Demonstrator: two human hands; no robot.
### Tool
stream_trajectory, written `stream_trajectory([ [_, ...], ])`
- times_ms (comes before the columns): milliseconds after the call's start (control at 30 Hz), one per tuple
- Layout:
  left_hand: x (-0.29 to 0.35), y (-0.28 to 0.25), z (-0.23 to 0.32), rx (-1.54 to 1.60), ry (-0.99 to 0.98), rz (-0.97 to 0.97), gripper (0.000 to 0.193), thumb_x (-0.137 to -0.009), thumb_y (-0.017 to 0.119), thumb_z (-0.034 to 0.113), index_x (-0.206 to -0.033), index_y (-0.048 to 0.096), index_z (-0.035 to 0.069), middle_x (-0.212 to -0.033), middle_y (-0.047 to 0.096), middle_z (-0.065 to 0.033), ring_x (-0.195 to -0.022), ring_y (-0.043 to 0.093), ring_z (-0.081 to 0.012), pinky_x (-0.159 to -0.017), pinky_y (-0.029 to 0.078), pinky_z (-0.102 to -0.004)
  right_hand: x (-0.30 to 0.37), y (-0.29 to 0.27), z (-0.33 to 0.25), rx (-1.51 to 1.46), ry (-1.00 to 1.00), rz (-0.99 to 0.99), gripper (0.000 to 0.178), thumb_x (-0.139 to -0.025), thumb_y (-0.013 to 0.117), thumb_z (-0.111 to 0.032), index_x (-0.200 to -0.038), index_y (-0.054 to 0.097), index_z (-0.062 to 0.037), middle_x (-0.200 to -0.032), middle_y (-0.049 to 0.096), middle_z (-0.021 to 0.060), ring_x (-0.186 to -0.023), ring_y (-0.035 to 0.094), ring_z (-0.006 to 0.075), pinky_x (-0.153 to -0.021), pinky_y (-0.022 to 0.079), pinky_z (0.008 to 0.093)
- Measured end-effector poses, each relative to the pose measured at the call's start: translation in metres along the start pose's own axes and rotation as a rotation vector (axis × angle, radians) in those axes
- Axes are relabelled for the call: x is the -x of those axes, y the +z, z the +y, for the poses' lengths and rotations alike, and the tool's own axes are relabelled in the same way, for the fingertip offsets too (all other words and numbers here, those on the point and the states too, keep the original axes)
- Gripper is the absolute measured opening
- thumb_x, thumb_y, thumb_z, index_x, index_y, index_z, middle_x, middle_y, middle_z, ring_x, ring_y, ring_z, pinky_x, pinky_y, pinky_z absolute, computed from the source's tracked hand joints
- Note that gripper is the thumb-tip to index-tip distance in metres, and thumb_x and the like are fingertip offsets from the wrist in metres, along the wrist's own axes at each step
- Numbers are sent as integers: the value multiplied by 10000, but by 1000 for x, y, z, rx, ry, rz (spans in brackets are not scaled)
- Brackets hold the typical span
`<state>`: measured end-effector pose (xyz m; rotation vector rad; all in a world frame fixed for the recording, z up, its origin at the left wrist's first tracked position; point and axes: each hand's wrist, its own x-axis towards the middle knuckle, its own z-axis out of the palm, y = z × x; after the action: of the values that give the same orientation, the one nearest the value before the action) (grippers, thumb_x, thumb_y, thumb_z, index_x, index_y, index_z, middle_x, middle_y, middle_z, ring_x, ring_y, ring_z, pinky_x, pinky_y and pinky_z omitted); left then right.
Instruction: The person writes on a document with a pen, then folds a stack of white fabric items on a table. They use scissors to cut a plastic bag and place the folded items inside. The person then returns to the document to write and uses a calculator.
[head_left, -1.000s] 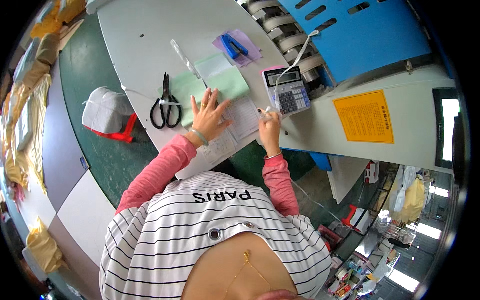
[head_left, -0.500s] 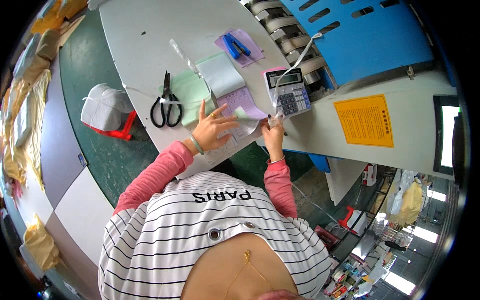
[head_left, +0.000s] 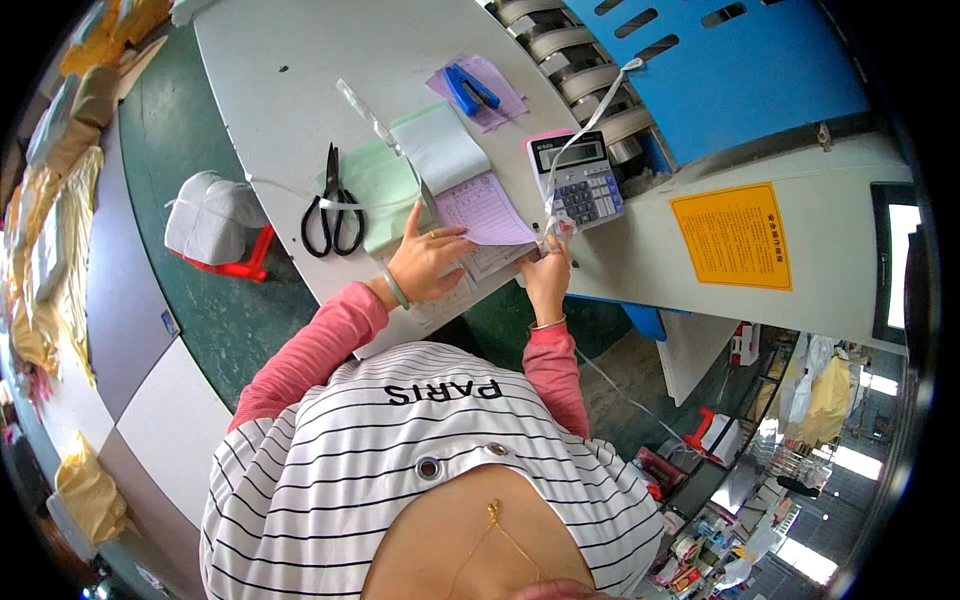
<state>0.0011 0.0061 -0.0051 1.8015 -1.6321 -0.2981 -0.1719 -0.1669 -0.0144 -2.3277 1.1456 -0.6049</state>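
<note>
My left hand (head_left: pixel 428 265) lies with fingers spread over the lower left of an open form pad, touching its pages. The pad's top purple sheet (head_left: pixel 487 212) lies nearly flat, with a pale folded-back sheet (head_left: pixel 440 148) above it and green paper (head_left: pixel 385 185) to the left. At the pad's lower right corner is my right hand (head_left: pixel 545 282), fingers closed around a small clear and whitish item that I cannot make out. White cord (head_left: pixel 600 108) runs down to that hand across the calculator (head_left: pixel 578 180). Black-handled scissors (head_left: pixel 333 215) rest left of the pad.
A blue stapler (head_left: pixel 470 90) sits on purple slips at the far side of the grey table (head_left: pixel 270 110). Blue machinery (head_left: pixel 720 80) with metal rollers borders the right. Beyond the left edge stands a white wrapped bundle on a red stand (head_left: pixel 215 220).
The purple sheet was curled up at its right corner and now lies flatter. My right hand has shifted slightly, while my left hand stays on the pad with its fingers a little closer together.
</note>
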Motion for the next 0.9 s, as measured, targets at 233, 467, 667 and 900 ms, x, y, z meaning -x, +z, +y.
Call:
stream_trajectory([
  [233, -13, -14, 3, 54, -60, 114, 479, -739, 665, 169, -1209, 575, 156, -1148, 646, -35, -1174, 552, -206, -1103, 55, -651, -1, 0, 29, -117, 64, -63, 307, -762, 709, -170, -951, 581, 36, -846, 618, 145, -767, 600, 278, -713, 464, 374],
  [467, -26, -29, -10, 118, 6, 49, 318, -755, 653, 170, -1073, 654, 188, -1066, 676, -17, -1073, 602, -204, -1120, 70, -610, 12, -12, 23, -466, 170, -9, 121, -835, 643, -69, -873, 556, 7, -704, 611, 62, -604, 582, 149, -588, 462, 294],
  [667, -22, -19, -1, 20, 106, -121, 295, -749, 651, 148, -1042, 671, 173, -1073, 673, -25, -1104, 590, -205, -1131, 93, -590, 19, -20, 30, -542, 224, -65, 79, -834, 615, -4, -847, 537, -6, -698, 606, 60, -658, 620, 147, -629, 477, 280],
  [900, -30, -26, -20, -199, -147, 177, 496, -735, 626, 77, -1219, 564, 162, -1338, 500, -64, -1333, 379, -229, -1120, 144, -602, 11, -57, -5, -935, 414, -219, 118, -824, 608, -17, -862, 504, -59, -716, 634, 75, -494, 448, 38, -445, 318, 187],
])
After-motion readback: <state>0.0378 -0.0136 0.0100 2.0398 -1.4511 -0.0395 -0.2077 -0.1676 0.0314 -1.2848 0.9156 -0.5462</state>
